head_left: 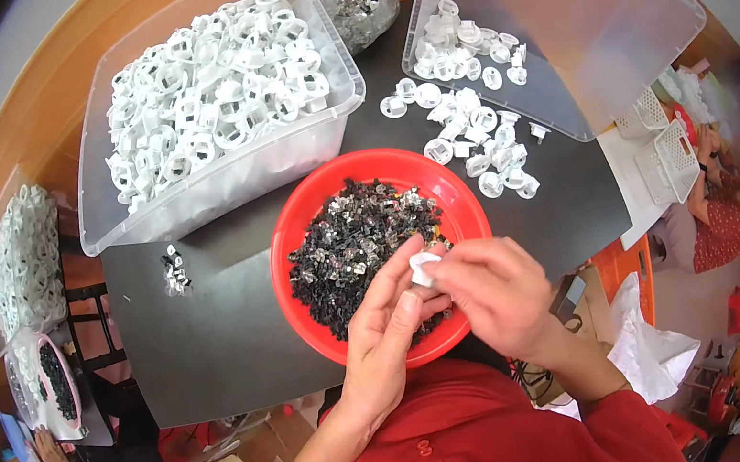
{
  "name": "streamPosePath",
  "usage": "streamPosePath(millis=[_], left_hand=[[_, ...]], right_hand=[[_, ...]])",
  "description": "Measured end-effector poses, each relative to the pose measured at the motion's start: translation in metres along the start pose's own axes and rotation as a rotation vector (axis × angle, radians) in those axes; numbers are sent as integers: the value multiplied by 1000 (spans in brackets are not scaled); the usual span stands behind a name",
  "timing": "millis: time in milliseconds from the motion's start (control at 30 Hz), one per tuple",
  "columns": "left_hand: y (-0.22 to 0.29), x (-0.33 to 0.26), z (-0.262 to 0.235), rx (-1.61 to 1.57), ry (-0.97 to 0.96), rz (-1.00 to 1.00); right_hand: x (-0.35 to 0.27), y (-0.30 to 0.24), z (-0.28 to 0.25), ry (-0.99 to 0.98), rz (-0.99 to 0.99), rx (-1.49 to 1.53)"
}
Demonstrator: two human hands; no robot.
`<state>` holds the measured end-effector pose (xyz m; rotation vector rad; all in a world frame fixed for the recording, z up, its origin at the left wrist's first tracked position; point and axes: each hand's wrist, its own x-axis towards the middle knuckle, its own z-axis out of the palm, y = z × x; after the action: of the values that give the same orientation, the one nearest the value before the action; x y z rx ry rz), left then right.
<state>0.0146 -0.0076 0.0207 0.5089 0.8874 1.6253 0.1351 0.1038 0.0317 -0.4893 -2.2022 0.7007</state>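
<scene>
Over the near right part of a red round basin (283,245), both my hands meet at one small white plastic part (424,268). My left hand (386,320) cradles it, thumb and fingertips closed around its near side. My right hand (504,292) pinches it from the right with thumb and forefinger. Whether a smaller piece sits between those fingertips is hidden. Below my hands, the basin holds a heap of small black and shiny metal pieces (345,254).
A clear tub (281,156) heaped with white ring-shaped parts stands at the back left. Loose white parts (474,123) lie at the right, beside and inside a tilted clear bin (568,16). A bag of metal pieces (363,5) is behind. Other people sit at both sides.
</scene>
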Motion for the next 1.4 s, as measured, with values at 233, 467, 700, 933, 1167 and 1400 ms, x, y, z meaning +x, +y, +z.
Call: streamPosePath(millis=[233,467,700,933,1167,1400], left_hand=[[-4,1,-8,-113,67,-38],[1,2,-7,-182,107,-58],[1,3,-16,-207,49,-84],[3,2,-8,-239,73,-43],[0,2,-13,-224,97,-46],[-1,1,-14,-245,92,-16]], right_hand=[[-9,-3,4,-25,125,113],[2,-2,3,-131,58,73],[8,4,0,-235,4,94],[9,-2,-1,-234,12,33],[15,7,-7,-352,-76,135],[20,10,-10,-364,-31,175]])
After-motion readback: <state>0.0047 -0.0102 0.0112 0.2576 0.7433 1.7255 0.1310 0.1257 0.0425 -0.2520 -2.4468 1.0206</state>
